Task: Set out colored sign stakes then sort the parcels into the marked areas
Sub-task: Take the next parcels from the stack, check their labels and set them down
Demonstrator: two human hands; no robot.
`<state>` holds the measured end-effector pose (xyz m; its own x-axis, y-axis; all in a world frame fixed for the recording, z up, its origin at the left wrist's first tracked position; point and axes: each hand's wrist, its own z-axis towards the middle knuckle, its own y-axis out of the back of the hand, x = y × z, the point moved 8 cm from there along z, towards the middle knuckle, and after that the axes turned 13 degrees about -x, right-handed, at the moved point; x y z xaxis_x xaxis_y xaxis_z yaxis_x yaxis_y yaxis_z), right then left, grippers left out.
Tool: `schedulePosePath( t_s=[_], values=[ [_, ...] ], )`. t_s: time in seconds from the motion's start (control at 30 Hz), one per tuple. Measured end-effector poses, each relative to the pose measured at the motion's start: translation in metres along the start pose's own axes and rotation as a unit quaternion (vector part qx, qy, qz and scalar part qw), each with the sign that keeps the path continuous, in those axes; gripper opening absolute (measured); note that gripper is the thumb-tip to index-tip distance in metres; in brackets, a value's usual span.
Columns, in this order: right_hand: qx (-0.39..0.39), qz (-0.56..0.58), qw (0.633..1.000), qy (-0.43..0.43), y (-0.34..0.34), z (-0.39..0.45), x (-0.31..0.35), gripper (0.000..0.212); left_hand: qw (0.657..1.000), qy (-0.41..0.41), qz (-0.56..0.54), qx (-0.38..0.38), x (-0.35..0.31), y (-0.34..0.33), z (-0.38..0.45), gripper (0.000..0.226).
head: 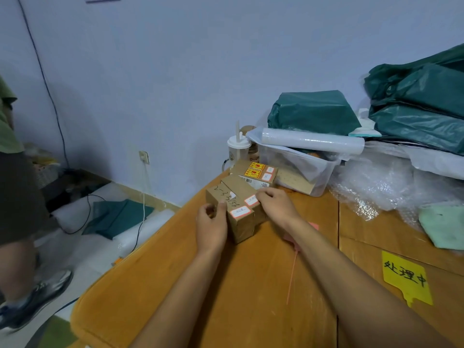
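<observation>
A: What have the hands got?

B: The left hand [211,228] has its grip clasped on the near left side of the front cardboard parcel [232,212], thumb on the top edge by the red-bordered white label. The right hand [273,203] lies curled over the second cardboard parcel [242,189], which touches the first. Whether that grip is truly clenched on it or only pressing, I cannot tell.

A: And where are they?

B: On the orange table [226,285], toward its far left corner. A third parcel with red-and-yellow stickers [256,172] sits just behind, in front of a clear plastic bin [301,172].

A: How would they handle?

B: Small stiff cartons, probably light. The flat faces should give good friction, so a pinch across opposite side walls looks safest. Those stickers on the back one may be fragile warnings, so set it down gently.

A: The signs?

B: A yellow sign stake [405,278] lies flat on the table's right side, well apart from the parcels. A pink sign stake [293,270] lies partly hidden beneath the right forearm.
</observation>
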<state>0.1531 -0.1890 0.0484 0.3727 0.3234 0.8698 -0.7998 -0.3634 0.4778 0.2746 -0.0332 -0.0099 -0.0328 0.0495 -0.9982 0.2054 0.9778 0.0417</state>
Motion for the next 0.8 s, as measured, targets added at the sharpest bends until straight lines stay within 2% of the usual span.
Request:
schedulePosePath(
  t_s=[0.3, 0.47, 0.57, 0.7, 0.8],
  values=[
    [0.009, 0.152, 0.988, -0.038, 0.007, -0.060, -0.005, 0.032, 0.996, -0.001, -0.088, 0.003, -0.018, 0.037, -0.040, 0.040],
    [-0.015, 0.280, 0.958, -0.050, 0.034, -0.109, 0.007, 0.032, 0.989, -0.042, -0.141, 0.029, -0.057, 0.057, -0.071, 0.035],
    [-0.047, 0.336, 0.940, -0.029, 0.064, -0.136, 0.013, 0.037, 0.983, -0.087, -0.151, 0.064, -0.084, 0.063, -0.096, 0.025],
    [-0.088, 0.341, 0.936, 0.017, 0.109, -0.175, 0.021, 0.040, 0.972, -0.116, -0.174, 0.108, -0.107, 0.066, -0.133, 0.035],
    [-0.118, 0.339, 0.933, 0.015, 0.134, -0.200, 0.015, 0.035, 0.970, -0.116, -0.171, 0.129, -0.111, 0.064, -0.158, 0.042]
  ],
)
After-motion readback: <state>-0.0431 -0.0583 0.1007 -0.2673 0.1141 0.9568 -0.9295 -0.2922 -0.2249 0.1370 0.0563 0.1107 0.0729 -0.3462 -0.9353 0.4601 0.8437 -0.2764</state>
